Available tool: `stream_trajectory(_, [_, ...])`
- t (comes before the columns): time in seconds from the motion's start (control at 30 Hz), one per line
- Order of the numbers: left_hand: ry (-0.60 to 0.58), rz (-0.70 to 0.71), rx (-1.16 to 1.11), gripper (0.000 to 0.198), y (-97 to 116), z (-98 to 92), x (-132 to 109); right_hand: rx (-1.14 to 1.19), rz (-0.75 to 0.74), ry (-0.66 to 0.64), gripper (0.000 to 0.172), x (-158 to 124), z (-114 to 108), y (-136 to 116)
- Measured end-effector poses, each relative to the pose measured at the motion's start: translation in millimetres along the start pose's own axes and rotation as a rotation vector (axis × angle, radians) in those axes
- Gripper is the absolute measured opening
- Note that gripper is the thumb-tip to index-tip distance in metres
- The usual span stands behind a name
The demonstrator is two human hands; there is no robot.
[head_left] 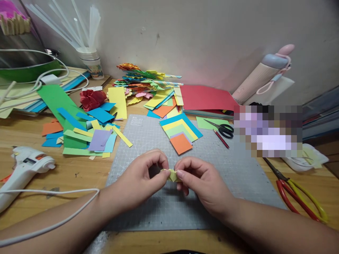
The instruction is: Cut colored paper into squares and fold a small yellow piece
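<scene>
A small folded piece of pale yellow-green paper (172,175) is held above the grey cutting mat (148,218). My left hand (148,173) pinches its left end between thumb and fingers. On the right end, my right hand (200,180) has a similar pinch, its thumb on the near face of the paper. The two hands are close together, with the paper's creased middle showing between the thumbs. Just beyond them on the mat lies a fanned stack of square papers in blue, yellow, green and purple, with an orange square (181,143) on top.
Paper scraps (99,141) and a white glue gun (29,164) with its cable are at the left. Black scissors (224,129), a red pencil (221,138) and red-yellow handled scissors (299,194) lie right. A red sheet (208,98) and paper cups (92,63) stand behind.
</scene>
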State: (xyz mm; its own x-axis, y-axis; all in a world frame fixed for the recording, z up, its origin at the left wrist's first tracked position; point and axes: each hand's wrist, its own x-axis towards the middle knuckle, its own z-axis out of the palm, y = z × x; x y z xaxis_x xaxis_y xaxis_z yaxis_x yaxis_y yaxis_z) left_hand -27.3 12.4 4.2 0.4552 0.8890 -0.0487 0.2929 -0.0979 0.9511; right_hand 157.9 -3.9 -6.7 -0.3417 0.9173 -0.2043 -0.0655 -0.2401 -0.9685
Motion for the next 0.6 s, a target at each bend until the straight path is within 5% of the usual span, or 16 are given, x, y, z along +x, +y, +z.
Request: stream_trajectory(0.6, [-0.074,0.06,0.123,0.016,0.3,-3.4,-4.5,-0.459,-0.136,-0.06,0.013,0.9,-3.9,-1.4])
